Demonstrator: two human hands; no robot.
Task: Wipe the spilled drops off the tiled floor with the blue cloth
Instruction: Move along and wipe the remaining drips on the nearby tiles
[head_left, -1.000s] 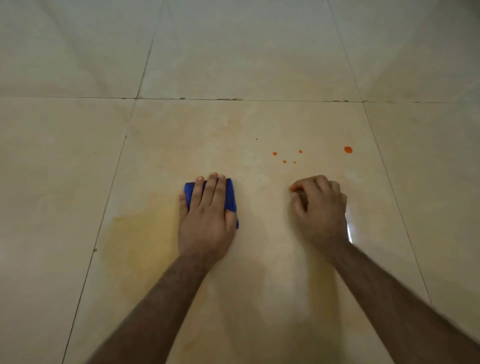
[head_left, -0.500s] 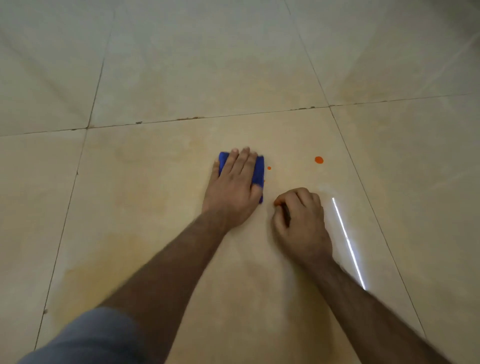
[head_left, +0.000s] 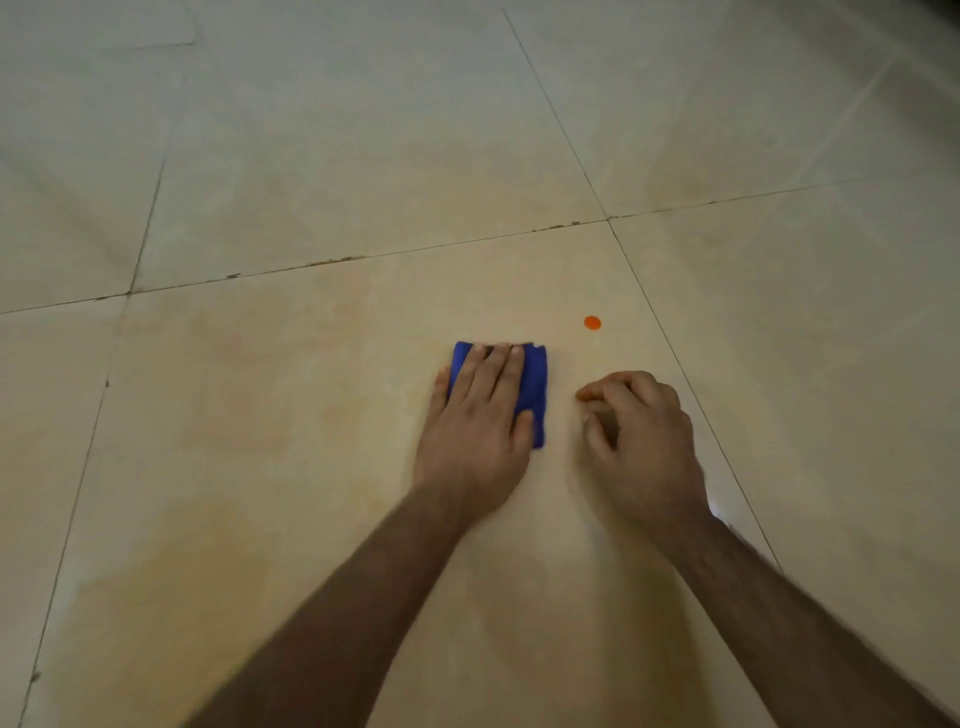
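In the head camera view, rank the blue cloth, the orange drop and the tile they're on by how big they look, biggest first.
1. Tile, by far the largest.
2. Blue cloth, though the left hand pressing flat on it hides part.
3. Orange drop, a small dot.

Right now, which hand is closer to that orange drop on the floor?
The right hand, just below the orange drop. The left hand lies further left, flat on the blue cloth.
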